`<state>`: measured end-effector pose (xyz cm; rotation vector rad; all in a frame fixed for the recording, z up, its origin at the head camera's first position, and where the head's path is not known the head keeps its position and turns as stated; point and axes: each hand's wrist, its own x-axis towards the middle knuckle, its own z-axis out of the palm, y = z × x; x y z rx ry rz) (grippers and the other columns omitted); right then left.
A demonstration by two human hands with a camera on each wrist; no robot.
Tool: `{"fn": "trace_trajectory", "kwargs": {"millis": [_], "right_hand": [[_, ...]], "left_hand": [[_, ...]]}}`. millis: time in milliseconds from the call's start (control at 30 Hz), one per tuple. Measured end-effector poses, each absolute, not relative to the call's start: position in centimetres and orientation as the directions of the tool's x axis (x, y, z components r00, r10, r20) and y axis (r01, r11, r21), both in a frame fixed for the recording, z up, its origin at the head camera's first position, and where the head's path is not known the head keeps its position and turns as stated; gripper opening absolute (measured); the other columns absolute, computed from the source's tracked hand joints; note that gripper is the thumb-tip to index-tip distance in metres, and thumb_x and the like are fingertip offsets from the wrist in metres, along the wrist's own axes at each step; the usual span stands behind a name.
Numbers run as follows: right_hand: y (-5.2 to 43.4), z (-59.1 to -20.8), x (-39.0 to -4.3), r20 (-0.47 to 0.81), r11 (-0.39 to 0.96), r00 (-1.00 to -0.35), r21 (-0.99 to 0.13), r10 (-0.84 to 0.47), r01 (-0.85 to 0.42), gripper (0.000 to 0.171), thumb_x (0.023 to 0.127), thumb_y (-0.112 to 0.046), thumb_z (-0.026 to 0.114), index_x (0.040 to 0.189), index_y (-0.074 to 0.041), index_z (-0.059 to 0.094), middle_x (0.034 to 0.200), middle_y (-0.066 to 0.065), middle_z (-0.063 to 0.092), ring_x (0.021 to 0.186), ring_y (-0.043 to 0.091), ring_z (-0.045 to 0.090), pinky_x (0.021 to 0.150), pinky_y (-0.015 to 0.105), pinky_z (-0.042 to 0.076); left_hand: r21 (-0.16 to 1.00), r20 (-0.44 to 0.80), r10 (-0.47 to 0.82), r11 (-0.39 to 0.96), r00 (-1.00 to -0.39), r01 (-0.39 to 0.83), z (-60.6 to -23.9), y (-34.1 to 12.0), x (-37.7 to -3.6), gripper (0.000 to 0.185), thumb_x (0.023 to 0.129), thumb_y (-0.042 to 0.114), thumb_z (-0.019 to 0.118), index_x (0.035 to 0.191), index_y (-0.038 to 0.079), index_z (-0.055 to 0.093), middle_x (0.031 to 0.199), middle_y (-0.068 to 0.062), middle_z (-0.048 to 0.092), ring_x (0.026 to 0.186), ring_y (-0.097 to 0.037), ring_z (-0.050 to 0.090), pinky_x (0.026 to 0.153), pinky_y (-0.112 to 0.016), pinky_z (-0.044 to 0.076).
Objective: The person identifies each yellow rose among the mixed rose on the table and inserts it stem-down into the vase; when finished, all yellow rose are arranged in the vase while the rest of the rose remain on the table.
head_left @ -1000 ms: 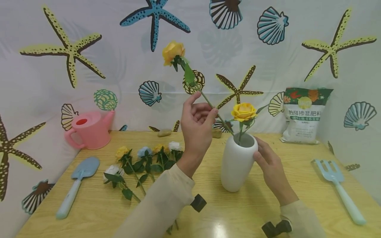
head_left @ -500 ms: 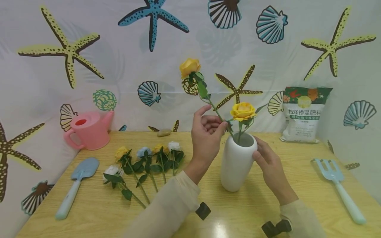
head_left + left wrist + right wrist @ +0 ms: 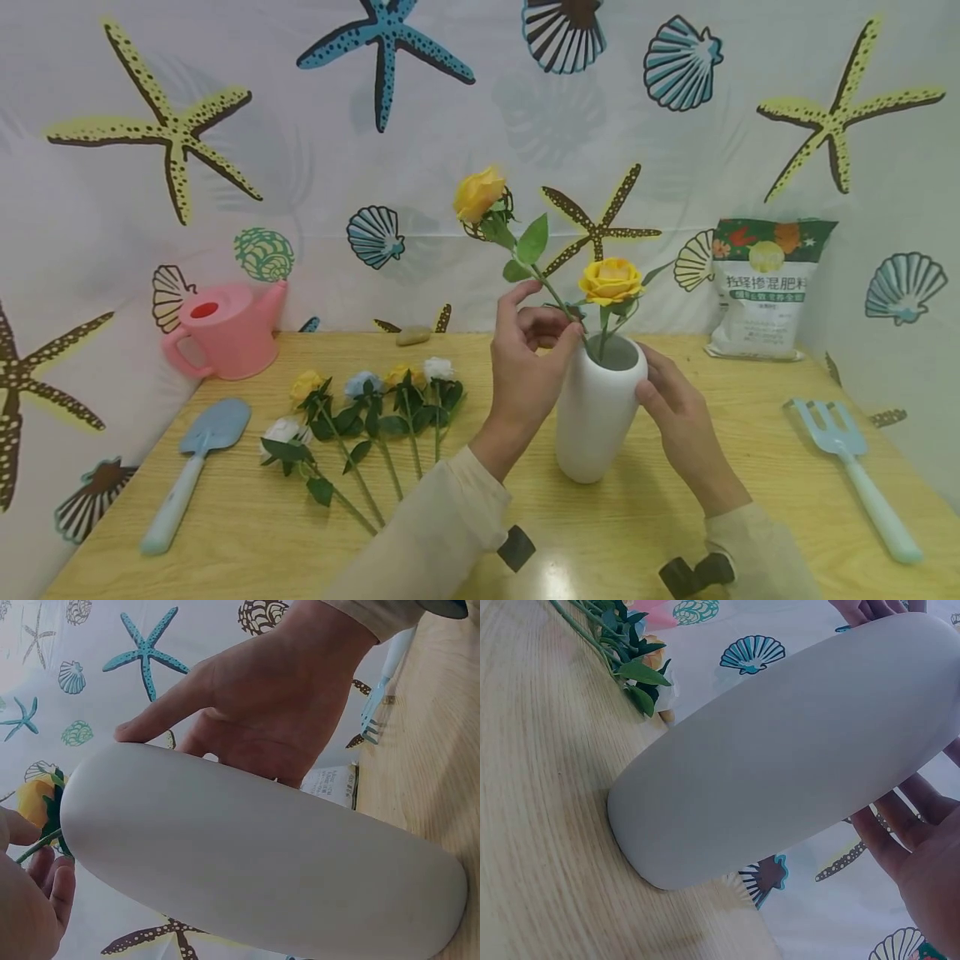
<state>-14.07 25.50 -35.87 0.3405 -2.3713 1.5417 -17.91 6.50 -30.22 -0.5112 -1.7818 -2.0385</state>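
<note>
A white vase (image 3: 596, 421) stands on the wooden table, right of the middle in the head view. My right hand (image 3: 681, 414) holds its upper right side, thumb in front and fingers behind. One yellow rose (image 3: 611, 282) stands in the vase with its bloom above the mouth. My left hand (image 3: 527, 371) pinches the stem of a second yellow rose (image 3: 478, 193) right at the vase's rim. That rose leans up to the left, and its lower stem end is hidden. The left wrist view shows the vase (image 3: 262, 847) with my right hand (image 3: 277, 697) against its side.
Several artificial roses, including a white rose (image 3: 283, 435) and a blue rose (image 3: 363, 383), lie left of the vase. A pink watering can (image 3: 232, 333) and blue trowel (image 3: 198, 467) are further left. A fertilizer bag (image 3: 765, 300) and hand fork (image 3: 851, 475) are on the right.
My left hand has moved right and down with the yellow rose, bringing its stem lower at the vase mouth. The rose has turned, showing its leaves differently. My right hand stays on the vase.
</note>
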Motion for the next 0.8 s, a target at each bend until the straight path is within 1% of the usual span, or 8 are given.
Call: {"fn": "trace_trajectory", "kwargs": {"millis": [133, 200, 267, 367, 467, 567, 700, 800], "right_hand": [[25.5, -35.8, -14.1, 0.361, 0.377, -0.931, -0.858, -0.042, -0.35, 0.045, 0.109, -0.019, 0.043, 0.153, -0.013, 0.042, 0.155, 0.017, 0.046, 0.141, 0.022, 0.045, 0.113, 0.063, 0.036], [25.5, -35.8, -14.1, 0.359, 0.374, -0.932, -0.86, -0.04, -0.347, 0.045, 0.109, -0.019, 0.043, 0.153, -0.012, 0.042, 0.155, 0.017, 0.046, 0.142, 0.032, 0.044, 0.112, 0.064, 0.036], [25.5, -35.9, -14.1, 0.358, 0.374, -0.933, -0.86, -0.039, -0.346, 0.045, 0.108, -0.019, 0.043, 0.153, -0.012, 0.042, 0.155, 0.017, 0.046, 0.142, 0.038, 0.042, 0.112, 0.064, 0.036], [25.5, -35.9, -14.2, 0.359, 0.373, -0.933, -0.861, -0.038, -0.346, 0.045, 0.108, -0.018, 0.044, 0.152, -0.01, 0.041, 0.155, 0.018, 0.045, 0.143, 0.041, 0.041, 0.112, 0.065, 0.035], [25.5, -35.9, -14.2, 0.357, 0.37, -0.933, -0.863, -0.037, -0.345, 0.045, 0.108, -0.019, 0.044, 0.152, -0.009, 0.041, 0.155, 0.018, 0.045, 0.143, 0.042, 0.041, 0.112, 0.067, 0.034], [25.5, -35.9, -14.2, 0.353, 0.367, -0.935, -0.866, -0.034, -0.34, 0.046, 0.108, -0.019, 0.044, 0.152, -0.009, 0.041, 0.155, 0.018, 0.045, 0.143, 0.043, 0.041, 0.111, 0.068, 0.034], [25.5, -35.9, -14.1, 0.347, 0.367, -0.937, -0.869, -0.029, -0.333, 0.046, 0.108, -0.021, 0.045, 0.152, -0.008, 0.041, 0.155, 0.019, 0.045, 0.143, 0.044, 0.041, 0.111, 0.068, 0.034], [25.4, -35.8, -14.1, 0.345, 0.369, -0.938, -0.869, -0.029, -0.331, 0.046, 0.108, -0.021, 0.045, 0.152, -0.008, 0.041, 0.155, 0.02, 0.044, 0.143, 0.045, 0.041, 0.111, 0.069, 0.034]], "left_hand": [[0.86, 0.483, -0.085, -0.139, -0.871, 0.49, -29.4, 6.2, -18.1, 0.043, 0.094, 0.005, 0.067, 0.133, 0.003, 0.049, 0.1, -0.02, 0.069, 0.085, -0.023, 0.067, 0.073, -0.02, 0.053], [0.865, 0.462, -0.104, -0.165, -0.881, 0.474, -29.0, 6.1, -18.3, 0.036, 0.097, 0.008, 0.066, 0.129, 0.002, 0.05, 0.1, -0.02, 0.069, 0.083, -0.027, 0.068, 0.07, -0.024, 0.055], [0.865, 0.453, -0.121, -0.179, -0.884, 0.468, -28.5, 6.0, -18.5, 0.029, 0.099, 0.012, 0.063, 0.124, 0.001, 0.052, 0.097, -0.021, 0.069, 0.079, -0.028, 0.068, 0.067, -0.027, 0.056], [0.861, 0.449, -0.142, -0.195, -0.882, 0.47, -28.1, 5.9, -18.7, 0.021, 0.103, 0.017, 0.058, 0.116, 0.001, 0.055, 0.09, -0.021, 0.067, 0.072, -0.021, 0.068, 0.064, -0.028, 0.057], [0.859, 0.451, -0.144, -0.197, -0.881, 0.473, -27.9, 6.0, -18.9, 0.019, 0.105, 0.018, 0.054, 0.11, 0.0, 0.057, 0.088, -0.02, 0.065, 0.069, -0.013, 0.065, 0.061, -0.024, 0.055], [0.871, 0.431, -0.131, -0.198, -0.893, 0.45, -27.9, 6.2, -18.9, 0.017, 0.104, 0.015, 0.056, 0.106, -0.002, 0.061, 0.088, -0.022, 0.066, 0.068, -0.011, 0.063, 0.06, -0.022, 0.053], [0.907, 0.386, -0.084, -0.148, -0.919, 0.395, -28.1, 6.4, -18.8, 0.013, 0.099, 0.011, 0.062, 0.1, -0.001, 0.067, 0.089, -0.021, 0.069, 0.071, -0.015, 0.065, 0.062, -0.021, 0.053], [0.925, 0.365, -0.048, -0.099, -0.93, 0.368, -28.3, 6.5, -18.7, 0.01, 0.097, 0.011, 0.065, 0.098, 0.001, 0.068, 0.089, -0.018, 0.069, 0.077, -0.028, 0.068, 0.065, -0.022, 0.054]]}}
